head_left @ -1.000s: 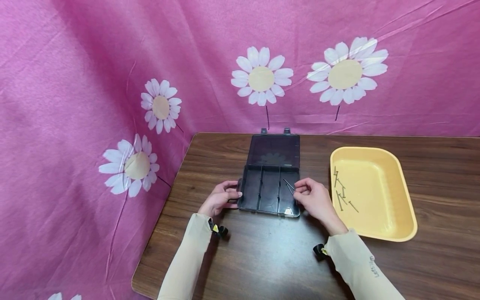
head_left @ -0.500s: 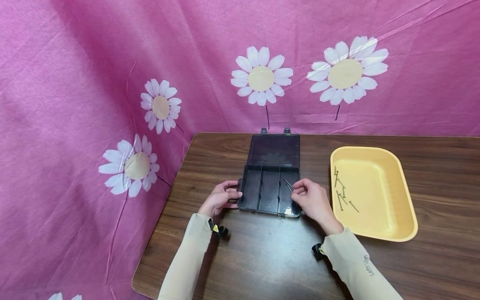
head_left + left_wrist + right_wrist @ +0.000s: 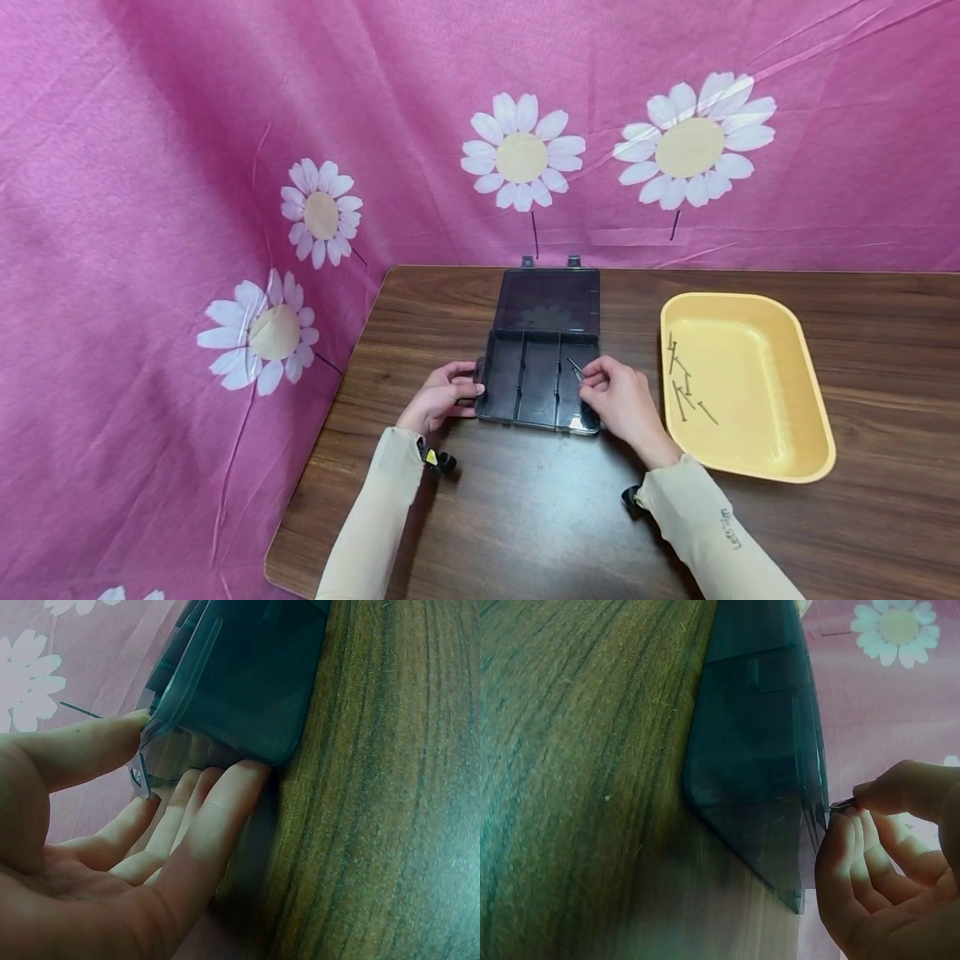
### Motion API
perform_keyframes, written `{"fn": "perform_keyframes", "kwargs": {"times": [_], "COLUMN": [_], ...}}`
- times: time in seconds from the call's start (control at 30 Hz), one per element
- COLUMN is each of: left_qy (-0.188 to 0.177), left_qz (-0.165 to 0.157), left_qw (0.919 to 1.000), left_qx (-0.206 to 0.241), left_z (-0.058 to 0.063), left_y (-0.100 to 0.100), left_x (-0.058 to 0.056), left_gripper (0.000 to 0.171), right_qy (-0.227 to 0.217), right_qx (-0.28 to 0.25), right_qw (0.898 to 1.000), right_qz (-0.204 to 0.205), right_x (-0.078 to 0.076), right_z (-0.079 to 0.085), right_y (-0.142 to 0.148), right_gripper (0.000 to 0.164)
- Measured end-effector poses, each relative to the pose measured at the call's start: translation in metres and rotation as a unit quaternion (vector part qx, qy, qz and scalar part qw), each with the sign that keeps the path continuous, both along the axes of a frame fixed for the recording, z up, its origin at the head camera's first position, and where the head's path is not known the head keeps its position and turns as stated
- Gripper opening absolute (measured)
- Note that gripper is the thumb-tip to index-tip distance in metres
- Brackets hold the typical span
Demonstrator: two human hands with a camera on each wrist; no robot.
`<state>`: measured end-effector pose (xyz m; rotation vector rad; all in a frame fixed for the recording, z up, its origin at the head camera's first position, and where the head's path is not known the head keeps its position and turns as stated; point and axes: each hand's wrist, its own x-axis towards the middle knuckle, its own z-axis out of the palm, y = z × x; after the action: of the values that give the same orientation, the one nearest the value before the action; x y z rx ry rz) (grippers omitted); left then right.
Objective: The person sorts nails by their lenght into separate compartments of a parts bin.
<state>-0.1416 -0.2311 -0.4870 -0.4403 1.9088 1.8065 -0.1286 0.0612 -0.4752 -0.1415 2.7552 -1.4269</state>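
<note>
A dark see-through compartment box (image 3: 538, 400) lies on the table with its lid (image 3: 546, 298) folded back. Two dividers split it into three long compartments. My left hand (image 3: 442, 396) holds the box's left side, thumb on the rim and fingers against the outer wall (image 3: 225, 705). Over the right compartment, my right hand (image 3: 621, 400) pinches a thin metal screw (image 3: 574, 366) between thumb and fingers. Its tip points up and left; a second thin line beside it may be another screw or a reflection. In the right wrist view only a short metal end (image 3: 843, 804) shows.
To the right stands a yellow tray (image 3: 817, 425) with several loose thin metal screws (image 3: 681, 402) along its left side. A pink flowered cloth (image 3: 420, 125) hangs behind and left of the brown wooden table (image 3: 510, 517).
My right hand has shifted slightly left, further over the right compartment, still pinching the screw. The left hand and the box have stayed put.
</note>
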Motion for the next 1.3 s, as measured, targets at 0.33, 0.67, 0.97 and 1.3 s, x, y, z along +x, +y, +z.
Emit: {"fn": "perform_keyframes", "kwargs": {"times": [0.33,0.67,0.97,1.3], "left_qy": [-0.001,-0.002,0.0,0.001], "left_qz": [-0.001,-0.001,-0.003,-0.005], "left_qw": [1.0,1.0,0.9999,0.9999], "left_qx": [0.003,-0.001,-0.01,-0.01], "left_z": [0.002,0.004,0.002,0.001], "left_y": [0.001,0.002,0.002,0.001], "left_x": [-0.001,-0.001,0.0,0.0], "left_gripper": [0.055,0.054,0.054,0.055], "right_qy": [0.025,0.042,0.062,0.067], "right_qx": [0.015,0.007,-0.007,-0.016], "right_qw": [1.0,0.999,0.997,0.995], "right_qz": [-0.009,-0.024,-0.038,-0.067], "right_x": [-0.001,-0.003,0.0,0.005], "right_z": [0.0,0.007,0.014,0.03], "right_y": [0.0,0.007,0.013,0.027], "right_gripper": [0.013,0.014,0.014,0.014]}}
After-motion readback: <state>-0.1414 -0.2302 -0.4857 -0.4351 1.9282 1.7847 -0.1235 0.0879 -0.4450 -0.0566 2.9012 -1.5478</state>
